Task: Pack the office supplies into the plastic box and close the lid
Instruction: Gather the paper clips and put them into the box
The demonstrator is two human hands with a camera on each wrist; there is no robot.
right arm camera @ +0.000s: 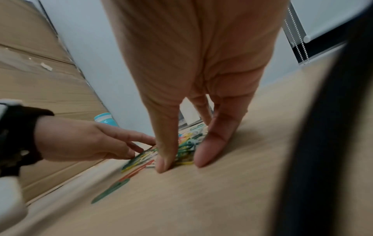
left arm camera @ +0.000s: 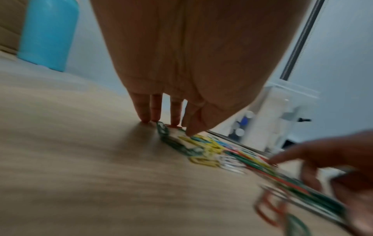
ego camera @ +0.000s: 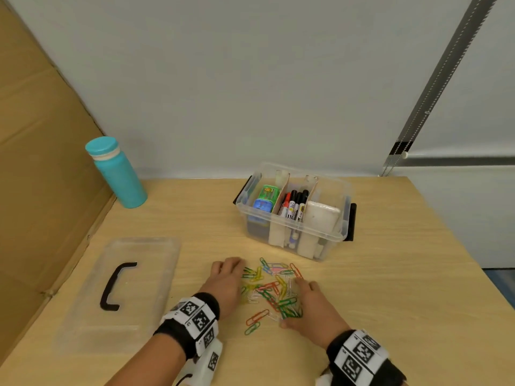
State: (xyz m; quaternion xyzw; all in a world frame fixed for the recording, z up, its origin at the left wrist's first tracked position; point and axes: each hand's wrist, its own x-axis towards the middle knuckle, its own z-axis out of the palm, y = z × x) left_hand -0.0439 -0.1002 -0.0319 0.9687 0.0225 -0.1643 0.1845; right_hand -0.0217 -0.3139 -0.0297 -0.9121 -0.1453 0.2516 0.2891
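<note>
Several coloured paper clips [ego camera: 269, 291] lie in a loose pile on the wooden table, in front of the clear plastic box [ego camera: 344, 218]. The box stands without its lid and holds markers [ego camera: 294, 206], a green and a blue item and a white block between cardboard dividers. My left hand [ego camera: 239, 270] has straight fingers [left arm camera: 155, 111] touching the table at the pile's left edge. My right hand [ego camera: 292, 302] sits on the pile's right side. Its thumb [right arm camera: 163, 159] and fingers [right arm camera: 212, 148] pinch a bunch of clips [right arm camera: 184, 151] against the table.
The clear lid [ego camera: 145, 274] with its black handle [ego camera: 114, 285] lies flat on the table at the left. A teal bottle [ego camera: 118, 174] stands at the back left beside a cardboard wall [ego camera: 41, 162]. The table ends at the right.
</note>
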